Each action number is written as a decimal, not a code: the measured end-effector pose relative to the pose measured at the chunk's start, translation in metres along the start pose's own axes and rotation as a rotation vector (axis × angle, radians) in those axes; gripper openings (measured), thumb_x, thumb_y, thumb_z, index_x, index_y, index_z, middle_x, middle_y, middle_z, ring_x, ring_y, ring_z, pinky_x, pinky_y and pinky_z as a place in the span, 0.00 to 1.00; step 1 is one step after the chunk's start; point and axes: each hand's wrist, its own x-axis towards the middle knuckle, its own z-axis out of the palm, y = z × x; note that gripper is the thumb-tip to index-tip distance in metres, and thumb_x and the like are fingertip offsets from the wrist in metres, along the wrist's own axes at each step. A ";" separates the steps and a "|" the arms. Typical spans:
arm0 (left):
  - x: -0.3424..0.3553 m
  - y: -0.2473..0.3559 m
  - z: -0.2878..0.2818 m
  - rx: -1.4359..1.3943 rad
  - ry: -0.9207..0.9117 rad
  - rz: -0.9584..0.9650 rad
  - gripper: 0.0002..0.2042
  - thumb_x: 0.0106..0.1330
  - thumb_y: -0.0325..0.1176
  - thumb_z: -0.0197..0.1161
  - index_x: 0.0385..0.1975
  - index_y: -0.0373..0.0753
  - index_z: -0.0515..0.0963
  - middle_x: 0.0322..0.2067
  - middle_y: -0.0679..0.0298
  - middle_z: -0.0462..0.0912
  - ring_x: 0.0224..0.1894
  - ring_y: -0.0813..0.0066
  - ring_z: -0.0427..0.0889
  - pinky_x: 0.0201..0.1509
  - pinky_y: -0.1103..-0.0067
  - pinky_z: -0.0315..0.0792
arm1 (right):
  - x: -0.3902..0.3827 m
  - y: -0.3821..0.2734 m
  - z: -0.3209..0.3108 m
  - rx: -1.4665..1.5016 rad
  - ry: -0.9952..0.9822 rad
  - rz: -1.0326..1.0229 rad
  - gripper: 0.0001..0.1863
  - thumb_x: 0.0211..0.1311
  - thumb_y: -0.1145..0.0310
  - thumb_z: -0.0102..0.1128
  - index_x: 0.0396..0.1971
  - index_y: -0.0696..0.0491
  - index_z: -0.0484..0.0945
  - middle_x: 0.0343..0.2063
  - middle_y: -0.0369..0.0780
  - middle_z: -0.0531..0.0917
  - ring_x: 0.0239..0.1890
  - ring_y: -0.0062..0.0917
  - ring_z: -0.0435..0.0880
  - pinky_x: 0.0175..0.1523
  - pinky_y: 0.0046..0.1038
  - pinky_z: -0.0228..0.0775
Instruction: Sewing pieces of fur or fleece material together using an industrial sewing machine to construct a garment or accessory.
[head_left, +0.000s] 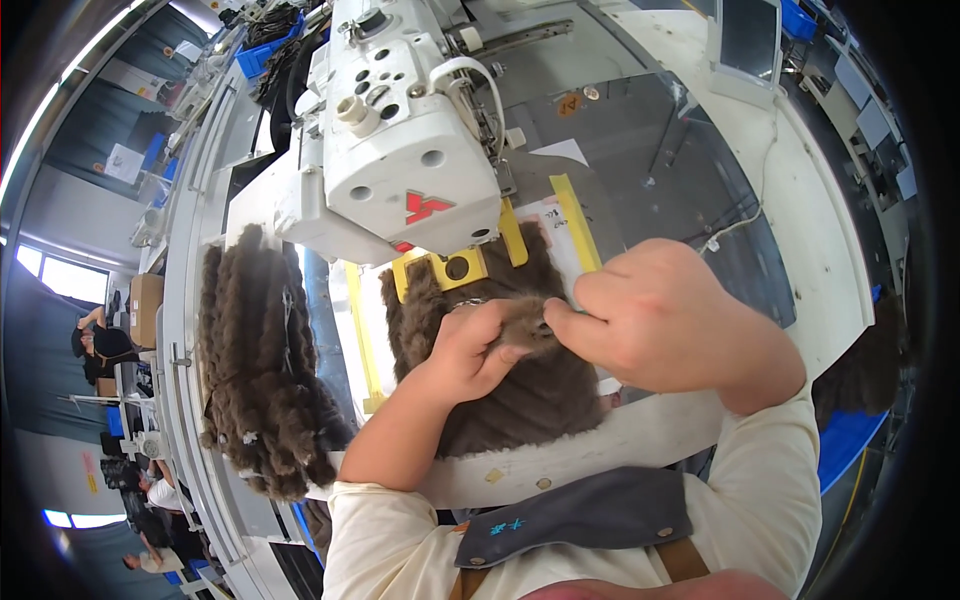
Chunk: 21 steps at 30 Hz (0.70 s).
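Note:
A brown fur-like fabric piece [530, 405] lies on the machine bed in front of me. My left hand [465, 350] is closed, thumb and fingers pinching a fuzzy brown bit of fabric [525, 325] above that piece. My right hand [645, 315] grips the same bit from the other side, its fingers curled in. Whether this bit is a fold of the larger piece or separate, I cannot tell. Just beyond my hands, a yellow clamp plate [475, 264] rests on the fabric, under the white head of a sewing machine [400, 165].
A thick stack of brown fur pieces [260, 370] sits at the left. Yellow strips [575, 222] flank the fabric. A screen [747, 40] stands at the far right, with a cable [762, 170] trailing over the white tabletop. People [103, 342] are far off to the left.

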 end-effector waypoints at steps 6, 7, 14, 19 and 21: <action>0.002 0.000 0.002 -0.014 0.005 0.035 0.17 0.69 0.33 0.67 0.53 0.33 0.78 0.33 0.55 0.85 0.32 0.56 0.86 0.37 0.71 0.79 | 0.001 -0.001 0.000 -0.002 -0.020 0.003 0.10 0.48 0.70 0.68 0.33 0.53 0.86 0.18 0.33 0.67 0.17 0.25 0.73 0.21 0.30 0.61; 0.002 0.000 0.002 -0.013 0.007 0.035 0.17 0.69 0.33 0.67 0.53 0.33 0.78 0.33 0.55 0.85 0.32 0.56 0.86 0.37 0.71 0.79 | 0.001 -0.001 0.000 0.000 -0.028 0.008 0.11 0.48 0.69 0.68 0.33 0.53 0.86 0.18 0.33 0.67 0.17 0.26 0.73 0.21 0.30 0.61; 0.003 -0.003 0.002 -0.020 -0.016 0.028 0.17 0.69 0.34 0.67 0.53 0.33 0.78 0.34 0.54 0.86 0.33 0.54 0.86 0.37 0.70 0.79 | 0.002 -0.002 -0.003 -0.026 -0.086 0.015 0.05 0.50 0.67 0.61 0.22 0.50 0.74 0.20 0.35 0.73 0.21 0.28 0.79 0.24 0.31 0.68; 0.002 -0.003 0.002 -0.012 -0.017 0.033 0.18 0.69 0.35 0.67 0.54 0.32 0.78 0.34 0.54 0.85 0.33 0.54 0.86 0.36 0.70 0.79 | 0.003 -0.003 -0.004 -0.025 -0.094 0.011 0.06 0.49 0.67 0.62 0.22 0.50 0.74 0.20 0.35 0.73 0.21 0.28 0.79 0.25 0.31 0.69; 0.002 -0.003 0.003 -0.012 -0.021 0.028 0.18 0.68 0.34 0.68 0.53 0.32 0.78 0.33 0.54 0.85 0.32 0.54 0.86 0.36 0.69 0.78 | 0.003 -0.003 -0.004 -0.026 -0.094 0.012 0.06 0.49 0.67 0.62 0.22 0.51 0.74 0.20 0.35 0.73 0.21 0.28 0.80 0.25 0.31 0.69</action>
